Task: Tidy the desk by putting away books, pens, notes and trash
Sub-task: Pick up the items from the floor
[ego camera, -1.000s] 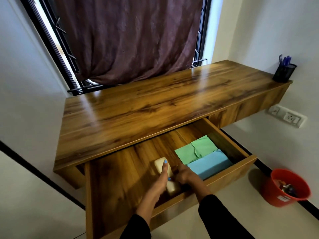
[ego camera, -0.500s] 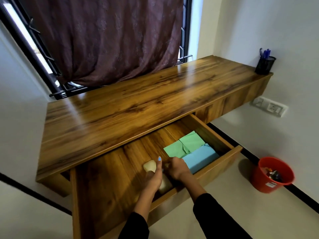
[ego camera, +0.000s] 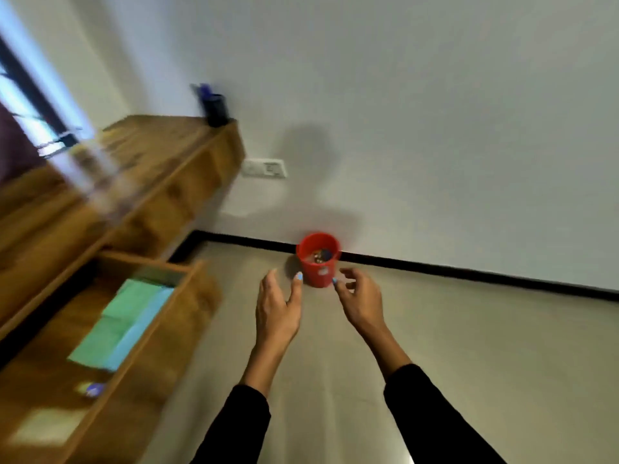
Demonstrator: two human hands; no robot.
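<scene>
The view is blurred and turned to the right. My left hand [ego camera: 278,308] and my right hand [ego camera: 360,298] are stretched out in front of me over the floor, both empty with fingers apart. Beyond them a red bin [ego camera: 318,259] with trash inside stands on the floor against the wall. At the left the wooden drawer [ego camera: 187,296] stands pulled out, with green notes [ego camera: 130,303], a blue book [ego camera: 140,326] and pale sticky notes [ego camera: 43,426] lying in it. A black pen holder [ego camera: 216,108] with blue pens stands on the desk's far right corner [ego camera: 174,139].
A white wall socket [ego camera: 264,168] sits on the wall below the desk end. A black skirting line [ego camera: 469,271] runs along the foot of the wall. Beige floor [ego camera: 469,346] spreads to the right of my arms. Window and curtain show at the far left.
Both hands have left the drawer and the pale notes, which now lie in it. My view has swung right toward the red bin, and my hands now reach out over the floor.
</scene>
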